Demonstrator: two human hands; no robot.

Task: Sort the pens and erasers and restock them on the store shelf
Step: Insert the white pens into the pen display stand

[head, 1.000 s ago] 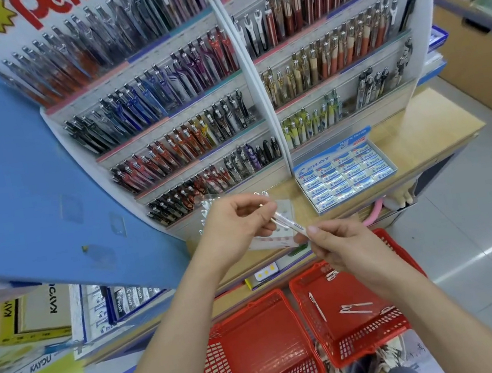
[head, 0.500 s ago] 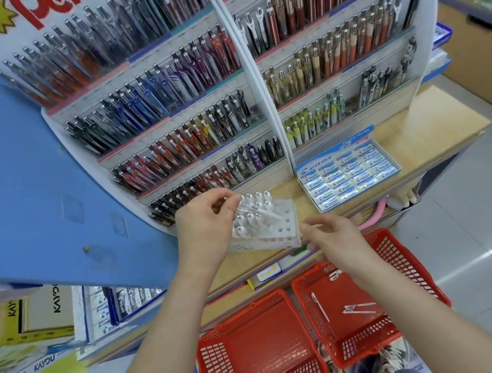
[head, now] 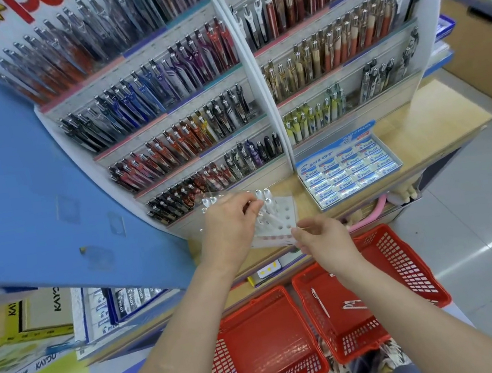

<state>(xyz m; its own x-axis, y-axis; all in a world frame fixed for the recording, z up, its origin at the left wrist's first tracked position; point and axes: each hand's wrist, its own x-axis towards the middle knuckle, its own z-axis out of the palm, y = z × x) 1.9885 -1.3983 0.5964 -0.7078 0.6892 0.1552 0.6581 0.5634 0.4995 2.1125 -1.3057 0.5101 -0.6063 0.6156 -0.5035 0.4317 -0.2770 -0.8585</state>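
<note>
Pen (head: 271, 219) between left hand (head: 228, 226) fingertips over holder (head: 286, 207); right hand (head: 322, 240) at corner (grip unclear)

- A single wide-angle view came from the person's head, looking forward and steeply down.
- It faced the pen display rack (head: 195, 105) at close range; the rack filled the upper half of the frame and bowed outward towards the edges.
- The left hand (head: 228, 230) and right hand (head: 325, 241) sat near mid-frame, close to the lens, with the forearms entering from the bottom edge.
- Two red baskets (head: 260, 342) and the person's shoes (head: 390, 355) lay almost straight below.
- The floor (head: 482, 232) stretched away on the right.
</note>
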